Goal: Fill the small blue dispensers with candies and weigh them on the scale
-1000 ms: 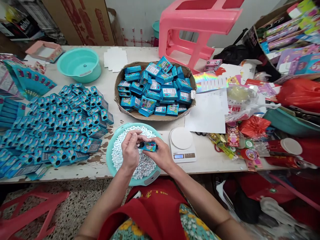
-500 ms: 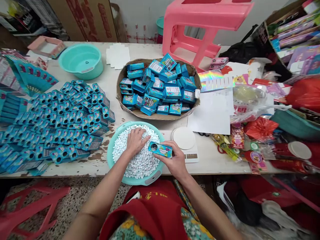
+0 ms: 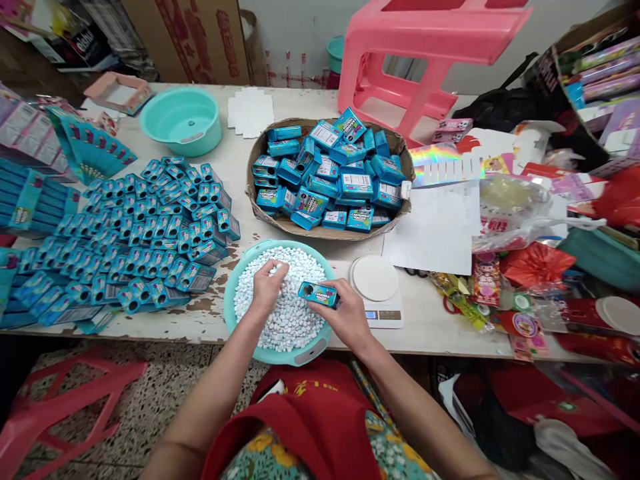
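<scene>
A turquoise basin full of small white candies stands at the table's front edge. Over the candies, my left hand has its fingers curled together around some of them; how many is hidden. My right hand grips a small blue candy box by its right end, above the basin's right side. A dark round hole shows at the box's left end. Behind the basin, a cut-down cardboard tray holds a heap of similar blue boxes.
Many blue boxes with round holes cover the table's left side. An empty turquoise basin stands behind them. A white scale sits right of the candies. Further right are white paper, wrappers and bags. A pink stool lies at the back.
My left hand has gone from spread fingers on the candies to a closed grasp. The right hand still holds the box in nearly the same place. The camera view has shifted slightly left.
</scene>
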A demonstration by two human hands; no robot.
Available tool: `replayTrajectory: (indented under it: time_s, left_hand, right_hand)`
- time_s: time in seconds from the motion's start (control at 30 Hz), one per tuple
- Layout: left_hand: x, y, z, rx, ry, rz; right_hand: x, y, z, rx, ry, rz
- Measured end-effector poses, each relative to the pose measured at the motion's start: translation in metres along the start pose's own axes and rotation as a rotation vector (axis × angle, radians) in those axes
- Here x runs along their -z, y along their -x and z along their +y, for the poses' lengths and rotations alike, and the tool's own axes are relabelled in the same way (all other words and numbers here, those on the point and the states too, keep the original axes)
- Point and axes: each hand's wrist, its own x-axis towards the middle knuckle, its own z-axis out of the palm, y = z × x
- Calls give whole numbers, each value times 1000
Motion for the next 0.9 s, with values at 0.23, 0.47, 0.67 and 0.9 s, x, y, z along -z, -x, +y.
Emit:
replayTrajectory:
  time_s: [0.23,0.47,0.67,0.9]
  left_hand:
    - [-7,44,49,-67,596,37]
    - [-8,39,52,-152,514,136]
    - [-16,27,57,-116,532,214]
    - [-24,21,66,-87,584,107]
  right_hand:
    - [-15,-5,-36,144,230,-122]
    - [-16,-12,-39,176,271,-165]
    - [-16,-15,-37,179,230,-133]
    - [-14,-24,-30,145,137,-89]
